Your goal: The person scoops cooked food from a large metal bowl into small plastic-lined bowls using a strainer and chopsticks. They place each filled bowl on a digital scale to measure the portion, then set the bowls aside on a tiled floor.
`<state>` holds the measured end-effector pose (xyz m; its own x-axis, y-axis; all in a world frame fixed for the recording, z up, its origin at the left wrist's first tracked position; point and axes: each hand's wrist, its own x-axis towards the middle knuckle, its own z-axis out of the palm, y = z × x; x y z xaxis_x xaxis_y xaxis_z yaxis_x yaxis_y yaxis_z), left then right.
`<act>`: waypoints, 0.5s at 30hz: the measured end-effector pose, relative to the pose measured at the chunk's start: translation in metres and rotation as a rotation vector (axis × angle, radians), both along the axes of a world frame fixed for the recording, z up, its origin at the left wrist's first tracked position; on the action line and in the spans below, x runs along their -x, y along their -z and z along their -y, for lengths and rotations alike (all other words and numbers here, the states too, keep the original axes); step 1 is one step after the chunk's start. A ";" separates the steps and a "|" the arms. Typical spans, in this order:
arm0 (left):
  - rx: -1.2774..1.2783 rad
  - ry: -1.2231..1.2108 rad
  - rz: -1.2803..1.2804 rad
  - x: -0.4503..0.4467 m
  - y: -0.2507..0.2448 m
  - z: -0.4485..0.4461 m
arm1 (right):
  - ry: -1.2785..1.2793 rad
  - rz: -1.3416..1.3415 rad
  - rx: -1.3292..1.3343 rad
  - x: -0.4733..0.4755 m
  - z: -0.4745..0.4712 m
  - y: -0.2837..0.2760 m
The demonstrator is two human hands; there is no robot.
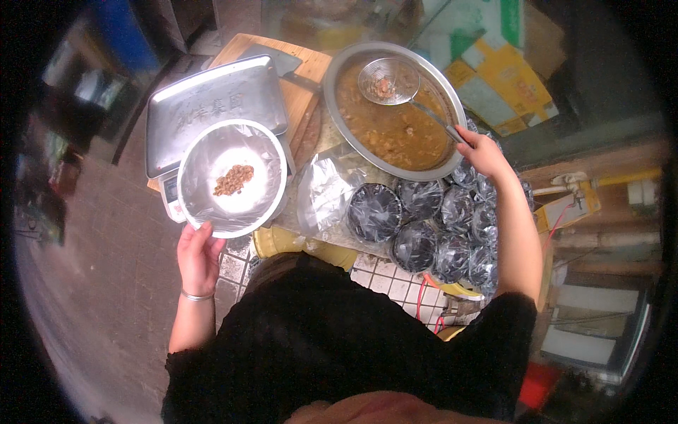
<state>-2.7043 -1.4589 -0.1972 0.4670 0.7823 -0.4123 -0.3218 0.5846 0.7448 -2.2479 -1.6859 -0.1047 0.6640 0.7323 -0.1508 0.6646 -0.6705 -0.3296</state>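
My left hand [200, 259] grips the near rim of a white bowl [278, 159] lined with clear plastic film. A small heap of brown cooked food pieces [233, 180] lies at the bowl's bottom. My right hand [484, 153] is closed around the handle of a wire skimmer [389, 79], which holds some reddish-brown bits. The skimmer is over a large metal basin [339, 127] of brown broth with food pieces [402, 138]. Beside the white bowl stands a weighing scale with a metal tray [212, 100]; whether the bowl touches it I cannot tell.
A cleaver [275, 58] rests on a wooden board [312, 55] behind the scale. Near the basin stand several dark bowls [375, 212] covered in plastic film, with a clear plastic bag [326, 193] beside them. Flattened yellow cardboard [506, 85] lies beyond the basin.
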 end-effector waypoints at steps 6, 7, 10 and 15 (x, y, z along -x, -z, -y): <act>0.012 0.064 0.033 -0.016 -0.003 0.004 | 0.256 -0.307 0.112 0.004 -0.021 -0.016; 0.014 0.079 0.035 -0.017 -0.004 0.004 | 0.235 -0.336 0.122 0.003 -0.029 -0.018; 0.000 0.116 0.045 -0.020 -0.005 0.006 | 0.214 -0.370 0.162 -0.004 -0.053 -0.021; 0.000 0.105 0.048 -0.019 -0.004 0.009 | 0.212 -0.349 0.251 -0.020 -0.080 -0.010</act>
<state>-2.6857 -1.4677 -0.1934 0.5655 0.7281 -0.3875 -0.2945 0.6171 0.7297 -2.2281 -1.6058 -0.0946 0.6731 0.4985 -0.5463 0.3833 -0.8669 -0.3189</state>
